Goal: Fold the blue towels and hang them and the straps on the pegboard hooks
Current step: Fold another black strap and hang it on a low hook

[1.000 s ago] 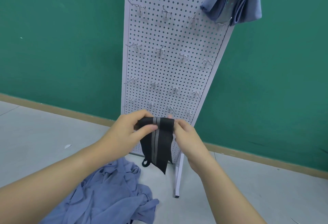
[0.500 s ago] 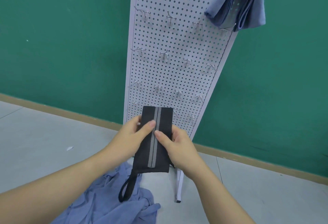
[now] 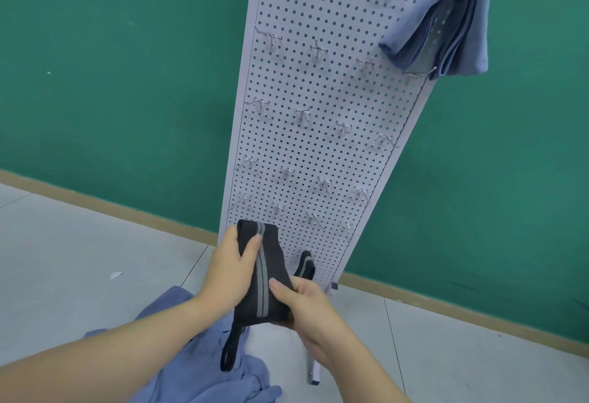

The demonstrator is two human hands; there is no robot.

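Green wall (image 3: pixel 111 83) backs a white pegboard (image 3: pixel 318 90) carrying a folded blue towel (image 3: pixel 446 32); crumpled blue towels (image 3: pixel 197 367) lie on the floor. Left hand (image 3: pixel 229 272) and right hand (image 3: pixel 306 307) both grip a black strap (image 3: pixel 264 278).

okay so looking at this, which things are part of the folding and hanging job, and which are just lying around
Part of the job:
black strap, held by left hand and right hand
pegboard with its hooks
folded blue towel already hung
loose blue towels on the floor

Lying about:
white scrap on the floor
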